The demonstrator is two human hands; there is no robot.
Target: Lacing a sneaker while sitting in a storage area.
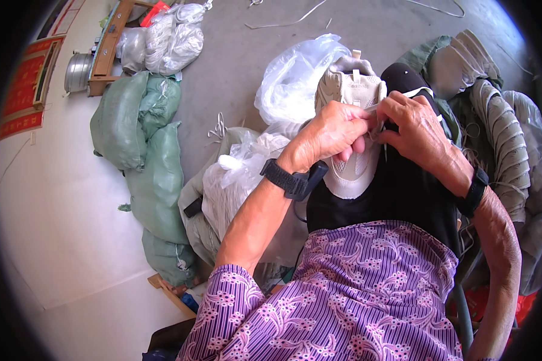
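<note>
A beige-white sneaker lies on my black-trousered lap, toe toward me and heel opening away. My left hand is closed over its middle, fingers curled and thumb pressed against the index finger. From the right, my right hand reaches in, with thumb and fingers pinched together beside the eyelets. A white shoelace shows between the two hands' fingertips, and a loop of white lace stands out past my right knuckles. My fingers hide most of the lacing.
A clear plastic bag lies beyond the shoe. White plastic bags are heaped left of my lap. Stuffed green sacks line the white wall. Stacked beige shoe parts lie at right. Loose laces are scattered across the grey floor.
</note>
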